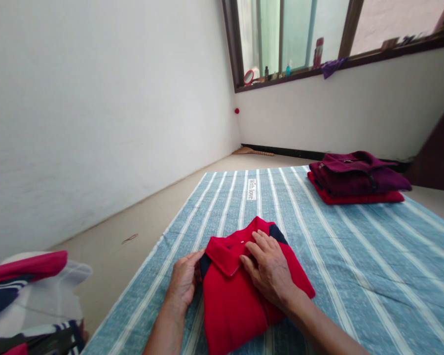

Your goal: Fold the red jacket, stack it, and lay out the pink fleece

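A folded red polo shirt (233, 296) with a dark navy inner collar lies on a blue cloth with white stripes (355, 256). My right hand (268, 266) lies flat on top of the shirt, fingers stretched toward the collar and buttons. My left hand (185, 281) is at the shirt's left edge, fingers curled against the fabric by the collar.
A stack of folded maroon and red garments (357, 180) sits at the cloth's far right. A heap of red, white and navy clothes (25, 296) lies at lower left on the floor. White walls meet at the back; a window sill (318, 66) holds bottles and a purple cloth.
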The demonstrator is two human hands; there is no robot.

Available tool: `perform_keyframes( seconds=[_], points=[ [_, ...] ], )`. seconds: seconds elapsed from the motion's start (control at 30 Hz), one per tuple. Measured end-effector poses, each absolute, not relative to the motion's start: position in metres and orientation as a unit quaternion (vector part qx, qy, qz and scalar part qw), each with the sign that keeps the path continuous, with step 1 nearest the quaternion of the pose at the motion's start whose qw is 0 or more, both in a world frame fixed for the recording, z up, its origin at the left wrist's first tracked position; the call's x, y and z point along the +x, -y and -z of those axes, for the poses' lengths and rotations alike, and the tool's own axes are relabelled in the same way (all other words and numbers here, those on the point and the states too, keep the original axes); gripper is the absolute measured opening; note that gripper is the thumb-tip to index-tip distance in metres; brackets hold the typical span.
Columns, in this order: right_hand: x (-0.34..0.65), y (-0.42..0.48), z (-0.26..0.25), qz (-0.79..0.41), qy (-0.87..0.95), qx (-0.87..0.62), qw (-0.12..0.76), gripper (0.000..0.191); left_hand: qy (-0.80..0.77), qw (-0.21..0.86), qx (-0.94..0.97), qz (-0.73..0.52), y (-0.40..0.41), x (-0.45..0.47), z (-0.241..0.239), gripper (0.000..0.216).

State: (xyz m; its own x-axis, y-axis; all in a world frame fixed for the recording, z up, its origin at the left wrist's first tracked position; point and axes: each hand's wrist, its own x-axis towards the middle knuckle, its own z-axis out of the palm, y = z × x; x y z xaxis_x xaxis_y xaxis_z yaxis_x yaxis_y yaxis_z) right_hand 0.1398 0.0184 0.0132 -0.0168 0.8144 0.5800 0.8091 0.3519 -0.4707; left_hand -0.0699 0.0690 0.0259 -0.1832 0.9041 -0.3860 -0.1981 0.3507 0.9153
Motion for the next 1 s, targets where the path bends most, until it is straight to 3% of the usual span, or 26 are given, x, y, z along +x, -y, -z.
perform_keyframes(
  seconds=[1.0],
  points=[
    [0.1405, -0.0161, -0.0210, -0.039, 0.716, -0.580, 0.387, 0.019, -0.594, 0.569, 0.298, -0.485, -0.0682, -0.0703, -0.0248, 0.008]
  ],
)
